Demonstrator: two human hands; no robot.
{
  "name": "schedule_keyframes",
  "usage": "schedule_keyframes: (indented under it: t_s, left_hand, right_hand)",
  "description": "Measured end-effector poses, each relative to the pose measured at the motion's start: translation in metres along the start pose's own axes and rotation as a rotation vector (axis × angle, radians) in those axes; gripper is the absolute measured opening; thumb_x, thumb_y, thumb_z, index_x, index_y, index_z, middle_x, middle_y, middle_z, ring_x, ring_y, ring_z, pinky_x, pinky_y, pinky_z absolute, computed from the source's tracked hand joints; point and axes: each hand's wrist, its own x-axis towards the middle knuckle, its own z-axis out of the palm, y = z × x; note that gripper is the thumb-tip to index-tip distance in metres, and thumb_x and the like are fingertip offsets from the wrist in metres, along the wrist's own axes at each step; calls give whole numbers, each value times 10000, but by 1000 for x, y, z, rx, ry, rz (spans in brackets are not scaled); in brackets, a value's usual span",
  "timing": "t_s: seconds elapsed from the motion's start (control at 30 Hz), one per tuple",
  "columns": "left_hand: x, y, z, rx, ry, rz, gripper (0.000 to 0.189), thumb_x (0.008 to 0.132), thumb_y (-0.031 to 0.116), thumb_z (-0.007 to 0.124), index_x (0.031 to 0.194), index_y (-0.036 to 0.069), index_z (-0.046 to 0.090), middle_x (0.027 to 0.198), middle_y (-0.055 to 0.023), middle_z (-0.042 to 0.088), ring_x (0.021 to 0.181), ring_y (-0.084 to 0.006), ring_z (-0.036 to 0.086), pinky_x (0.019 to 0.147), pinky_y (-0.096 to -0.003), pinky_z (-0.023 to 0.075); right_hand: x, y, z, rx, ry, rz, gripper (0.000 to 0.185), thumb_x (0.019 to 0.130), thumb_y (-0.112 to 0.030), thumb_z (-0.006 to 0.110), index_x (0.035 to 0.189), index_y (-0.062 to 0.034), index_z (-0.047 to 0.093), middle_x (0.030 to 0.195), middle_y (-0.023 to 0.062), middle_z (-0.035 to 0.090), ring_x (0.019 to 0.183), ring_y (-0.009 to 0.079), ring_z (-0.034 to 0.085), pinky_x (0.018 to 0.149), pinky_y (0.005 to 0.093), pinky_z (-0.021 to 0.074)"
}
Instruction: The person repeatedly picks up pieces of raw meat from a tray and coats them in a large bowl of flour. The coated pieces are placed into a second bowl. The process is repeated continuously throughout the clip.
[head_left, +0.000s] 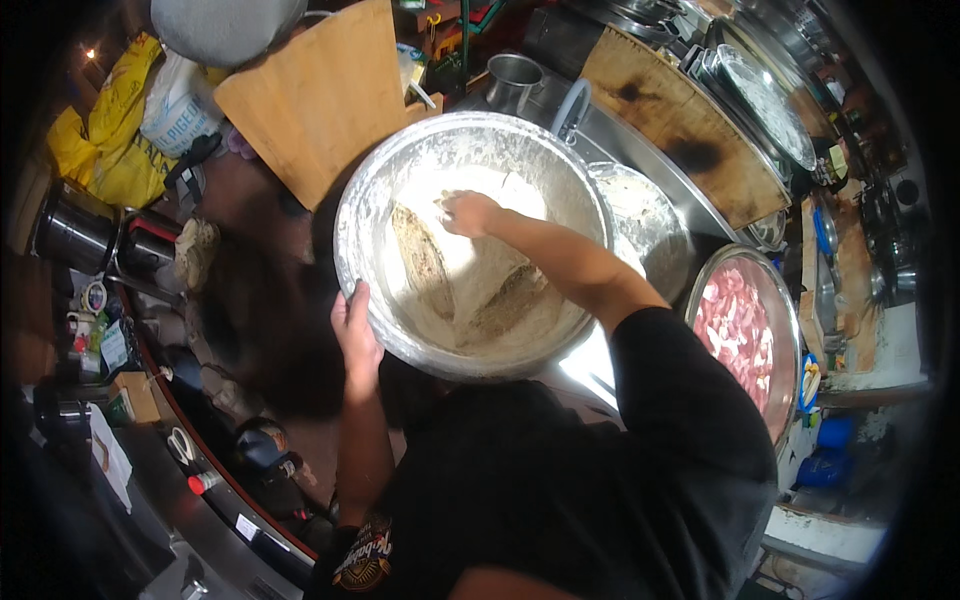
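In front of my body is a large, flour-dusted metal bowl, its rim close to my torso. White flour lies in it, brightly lit at the far side, with brown, speckled powder in two bands along the sides. My left hand grips the rim at the left, thumb on top. My right hand reaches inside to the flour, knuckles up. Glare and white dust hide its fingertips, so I cannot tell whether they hold anything.
A metal basin with raw meat pieces stands at the right. Behind the bowl are another floury bowl, a grey faucet and a scorched wooden board. A pale wooden board leans at upper left, near yellow sacks.
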Motion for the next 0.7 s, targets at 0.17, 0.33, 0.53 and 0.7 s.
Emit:
schedule_keyframes:
  t_s: [0.17, 0.33, 0.53, 0.7]
  left_hand:
    - [3, -1, -3, -16, -8, 9, 238, 967, 115, 582, 1138, -50, 581, 1083, -108, 661, 956, -147, 613, 864, -289, 467]
    - [3, -4, -4, -25, 22, 21, 240, 960, 113, 593, 1132, -54, 586, 1069, -104, 665, 936, -140, 615, 859, -282, 469]
    - [7, -5, -7, 3, 10, 33, 249, 968, 102, 557, 1164, -47, 590, 1099, -128, 669, 954, -185, 647, 849, -307, 505]
    - [4, -1, -2, -17, 8, 13, 231, 954, 111, 597, 1122, -49, 593, 1067, -111, 666, 941, -154, 627, 847, -293, 487]
  right_hand:
    - [-59, -33, 11, -19, -362, -117, 567, 902, -400, 595, 1287, 12, 540, 1219, 239, 595, 1206, 382, 532, 1004, 450, 463]
    - [-95, -69, 10, 11, -510, -154, 673, 812, -350, 717, 1325, 28, 499, 1300, 237, 550, 1126, 404, 579, 978, 456, 479]
    - [-76, -91, -12, 377, -695, -48, 617, 817, -167, 716, 1375, -32, 490, 1344, 219, 528, 1234, 363, 518, 1034, 473, 449]
    - [-17, -89, -45, 265, -430, -145, 381, 779, -158, 692, 1085, 58, 623, 1084, 236, 612, 970, 341, 605, 845, 419, 499]
